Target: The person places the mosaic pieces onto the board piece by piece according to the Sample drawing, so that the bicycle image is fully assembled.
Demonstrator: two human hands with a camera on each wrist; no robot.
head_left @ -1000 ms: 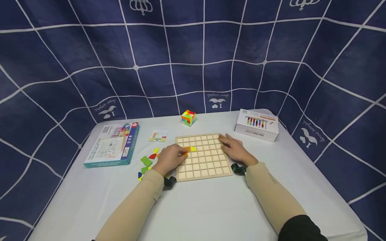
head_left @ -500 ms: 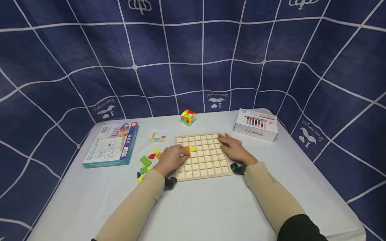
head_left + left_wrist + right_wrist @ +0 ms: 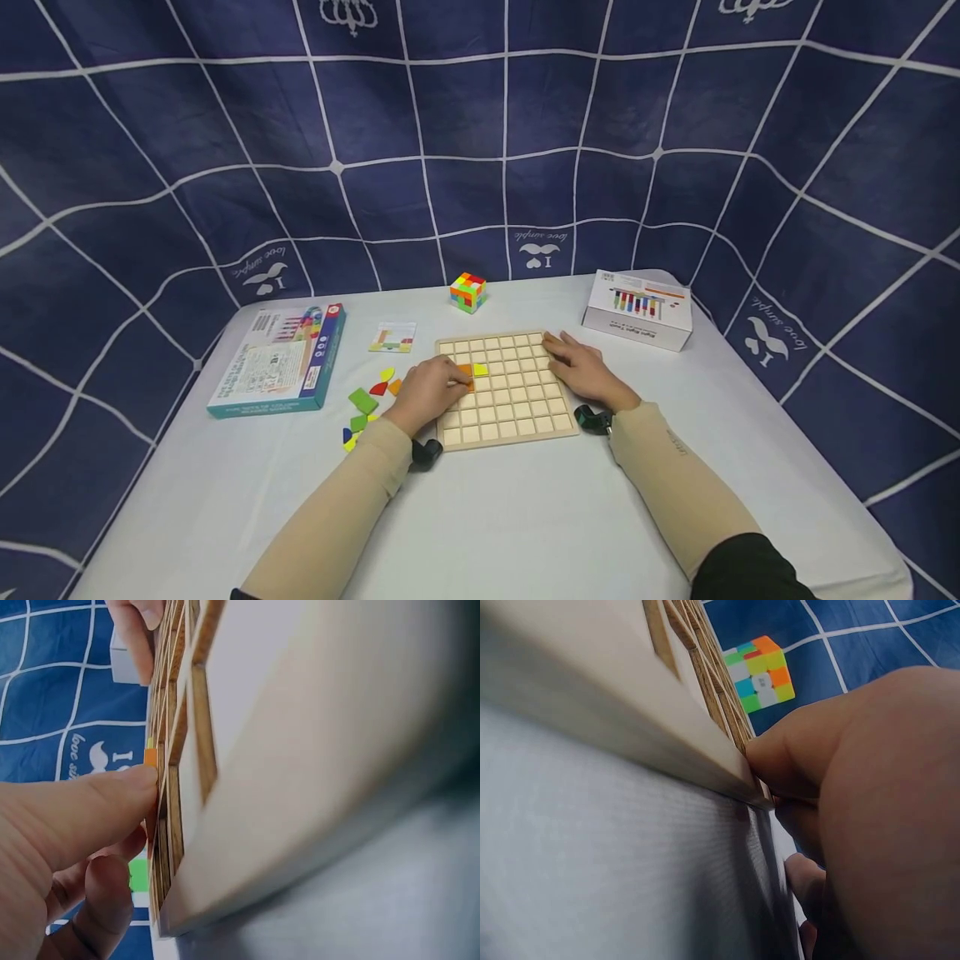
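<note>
A wooden grid board [image 3: 517, 412] lies flat on the white table, ringed by a raised rim. My left hand [image 3: 426, 392] reaches over its left side, thumb and fingers pinching a small orange tile [image 3: 151, 757] close at the grid. Beside those fingertips, another orange tile [image 3: 466, 369] and a yellow tile [image 3: 481, 369] sit in neighbouring squares. At the board's far right corner, my right hand [image 3: 585, 371] grips the rim. In the right wrist view the thumb meets the top of the rim, while other fingers lie along its outer side.
Loose coloured tiles, among them a green tile [image 3: 363, 401] and a red tile [image 3: 378, 389], lie left of the board. Behind are a pattern card [image 3: 392, 337] and a puzzle cube [image 3: 468, 293]. A blue-edged box [image 3: 277, 362] stands left, a white box [image 3: 639, 312] right.
My left hand has shifted the pinched orange tile slightly right, up against the placed tiles. The right hand stays at the board's corner.
</note>
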